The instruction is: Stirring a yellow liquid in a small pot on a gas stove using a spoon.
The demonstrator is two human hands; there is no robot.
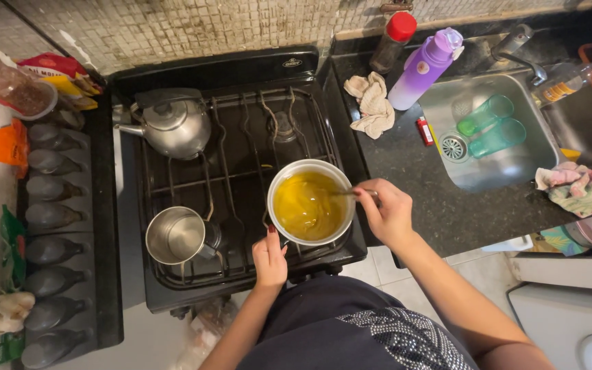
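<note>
stirring yellow liquid in a pan on the stove

pan [311, 203] sits on the front-right burner of the black stove [241, 96], holding a glossy yellow liquid. right hand [386, 214], at three o'clock of the pan, has its fingers pinched shut around the handle of a spoon [351, 193] whose far end dips into the liquid. left hand [269, 260], at seven o'clock, rests at the pan's near rim; whether its fingers are closed on a handle there i cannot tell. to stir well, i judge the left hand should brace the pan firmly so it doesn't slide on the grate, while the spoon sweeps slowly along the bottom and stays below the rim to avoid splashing. a small empty steel cup [176, 235] stands at nine o'clock, a kettle [173, 125] at eleven o'clock. the sink [515, 171] lies at two o'clock.
</note>
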